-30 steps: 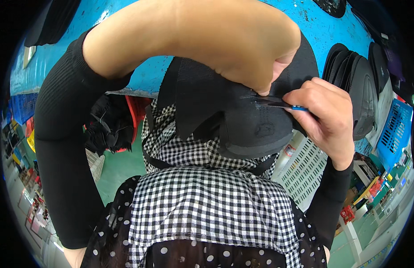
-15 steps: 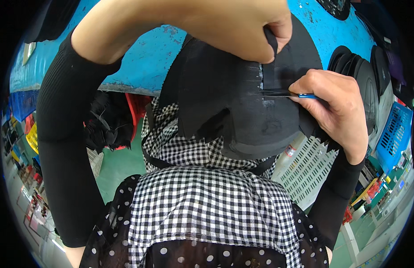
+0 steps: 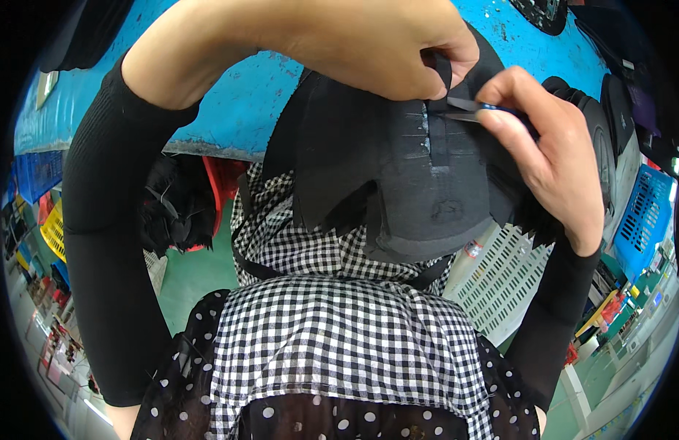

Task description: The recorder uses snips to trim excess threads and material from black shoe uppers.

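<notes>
A large black fabric piece [image 3: 339,147], rounded at its far end and jagged along its near edges, lies before me at the blue table's near side. My left hand [image 3: 405,55] reaches over it from the left, its fingers closed on the upper end of a narrow black strip [image 3: 439,143]. Beside that strip runs a line of whitish marks. My right hand [image 3: 548,136] grips small thread snips [image 3: 464,115] with a blue handle. The snips' two blades stand apart, their tips at the strip just below my left fingers.
The blue table [image 3: 240,99] is chipped and worn. Stacked dark rounded pieces [image 3: 599,132] sit at the right, near a blue perforated basket [image 3: 642,224]. Below on the right stands a white slotted crate [image 3: 500,275]. A red container [image 3: 220,180] with black scraps [image 3: 178,205] is at the left.
My right hand has moved away from me along the strip with the snips, toward my left fingers. The snips' blades have spread apart. My left hand has barely moved.
</notes>
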The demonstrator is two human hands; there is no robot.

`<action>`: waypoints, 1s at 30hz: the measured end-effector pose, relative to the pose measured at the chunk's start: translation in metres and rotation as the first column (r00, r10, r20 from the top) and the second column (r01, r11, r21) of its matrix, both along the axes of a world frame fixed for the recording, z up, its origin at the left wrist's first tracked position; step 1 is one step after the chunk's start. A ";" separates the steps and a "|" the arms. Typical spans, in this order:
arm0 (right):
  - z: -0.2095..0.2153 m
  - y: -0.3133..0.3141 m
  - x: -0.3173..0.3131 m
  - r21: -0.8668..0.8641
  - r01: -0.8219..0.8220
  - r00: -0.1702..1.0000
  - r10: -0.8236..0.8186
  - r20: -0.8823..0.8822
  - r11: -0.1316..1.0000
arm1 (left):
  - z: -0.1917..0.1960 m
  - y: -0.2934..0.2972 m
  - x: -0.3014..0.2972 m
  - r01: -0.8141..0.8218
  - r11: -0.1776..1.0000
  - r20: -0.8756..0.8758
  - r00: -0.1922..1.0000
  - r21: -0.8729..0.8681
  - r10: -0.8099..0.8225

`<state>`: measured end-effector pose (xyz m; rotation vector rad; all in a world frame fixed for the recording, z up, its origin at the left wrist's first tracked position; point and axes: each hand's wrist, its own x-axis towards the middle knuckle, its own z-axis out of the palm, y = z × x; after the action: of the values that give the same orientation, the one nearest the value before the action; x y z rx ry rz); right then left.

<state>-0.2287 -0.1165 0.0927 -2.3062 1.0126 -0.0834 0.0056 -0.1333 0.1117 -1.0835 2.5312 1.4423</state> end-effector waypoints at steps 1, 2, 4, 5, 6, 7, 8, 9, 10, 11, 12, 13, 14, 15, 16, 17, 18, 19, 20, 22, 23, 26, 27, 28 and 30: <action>-0.003 -0.001 0.001 -0.010 -0.049 0.999 0.049 0.011 0.999 | 0.000 -0.002 0.000 0.009 0.999 0.024 1.000 0.044 -0.010; -0.004 -0.003 0.001 -0.011 -0.045 0.999 0.045 0.010 0.999 | -0.004 -0.003 0.000 0.013 0.999 0.024 1.000 0.043 -0.014; -0.006 -0.006 0.002 0.002 -0.019 0.999 0.019 -0.051 1.000 | -0.013 0.001 0.004 -0.031 0.999 -0.167 0.985 0.017 0.033; -0.006 -0.006 0.000 0.000 -0.019 0.999 0.019 -0.051 1.000 | -0.017 0.003 0.005 -0.031 0.999 -0.168 0.985 0.015 0.033; -0.006 -0.004 -0.004 0.007 0.005 0.999 -0.005 0.034 1.000 | -0.020 0.006 0.005 -0.078 0.997 -0.188 0.979 -0.022 0.073; -0.005 -0.001 -0.007 0.017 0.028 0.992 -0.030 0.119 0.999 | -0.024 0.009 0.005 -0.126 0.990 -0.210 0.971 -0.059 0.111; -0.001 0.002 -0.006 -0.084 0.010 0.992 0.001 0.129 0.996 | -0.035 0.010 0.009 -0.140 0.988 -0.209 0.970 -0.061 0.124; 0.008 0.009 -0.005 -0.105 0.023 0.997 -0.016 0.072 0.994 | -0.048 0.008 0.011 -0.143 0.989 -0.309 0.940 0.027 0.144; 0.014 0.016 -0.003 -0.125 0.042 0.999 -0.040 0.016 0.991 | -0.057 0.005 0.013 -0.130 0.985 -0.404 0.900 0.114 0.166; 0.013 0.024 0.000 -0.217 -0.052 0.999 0.052 -0.006 0.975 | -0.062 0.004 0.016 -0.135 0.984 -0.402 0.900 0.112 0.170; 0.014 0.033 0.005 -0.288 -0.111 0.994 0.113 -0.011 0.951 | -0.063 -0.003 0.012 -0.117 0.960 -0.420 0.881 0.255 0.219; 0.001 0.041 0.010 -0.432 -0.142 0.986 0.164 0.014 0.890 | -0.064 -0.006 0.009 -0.114 0.910 -0.402 0.870 0.398 0.285; -0.003 0.054 0.015 -0.321 -0.147 0.985 0.109 -0.132 0.935 | -0.063 -0.008 0.006 -0.105 0.912 -0.400 0.875 0.396 0.274; -0.006 0.061 0.027 -0.351 -0.170 0.968 0.089 -0.236 0.921 | -0.056 -0.006 0.007 -0.220 0.891 -0.338 0.867 0.398 0.365; -0.008 0.068 0.034 -0.413 -0.207 0.950 0.081 -0.303 0.887 | -0.049 -0.004 0.008 -0.327 0.861 -0.283 0.847 0.390 0.450; -0.006 0.072 0.040 -0.431 -0.225 0.930 0.061 -0.362 0.874 | -0.042 -0.002 0.012 -0.346 0.834 -0.346 0.790 0.430 0.506; -0.006 0.075 0.043 -0.445 -0.238 0.906 0.033 -0.422 0.863 | -0.039 0.002 0.011 -0.362 0.823 -0.450 0.704 0.438 0.549; -0.007 0.077 0.046 -0.449 -0.232 0.907 0.024 -0.421 0.863 | -0.034 0.003 0.008 -0.441 0.795 -0.420 0.682 0.417 0.599; -0.009 0.077 0.047 -0.462 -0.213 0.914 0.009 -0.405 0.861 | -0.025 0.003 0.005 -0.517 0.761 -0.392 0.654 0.392 0.646; -0.012 0.071 0.045 -0.478 -0.192 0.921 -0.011 -0.390 0.857 | -0.016 0.005 0.005 -0.542 0.763 -0.433 0.628 0.353 0.647; -0.014 0.063 0.039 -0.448 -0.114 0.965 -0.009 -0.262 0.887 | -0.013 0.006 0.005 -0.515 0.764 -0.497 0.581 0.388 0.644; -0.023 0.039 0.022 -0.270 0.167 0.966 -0.102 0.238 0.948 | -0.019 0.007 0.017 -0.412 0.828 -0.649 0.518 0.381 0.557; -0.023 0.035 0.011 -0.091 0.286 0.903 -0.237 0.357 0.954 | -0.008 0.014 0.013 -0.483 0.787 -0.565 0.552 0.383 0.613; -0.019 0.038 -0.001 0.156 0.498 0.755 -0.515 0.406 0.853 | -0.004 0.017 0.011 -0.547 0.747 -0.479 0.575 0.377 0.663; -0.014 0.045 -0.067 -0.680 0.250 0.944 -0.329 0.013 0.689 | 0.013 0.021 0.006 -0.562 0.714 -0.306 0.653 0.418 0.693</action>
<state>-0.2959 -0.0717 0.0785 -2.7816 1.6140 -0.5474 0.0120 -0.1120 0.1251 -1.8950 2.1114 2.3947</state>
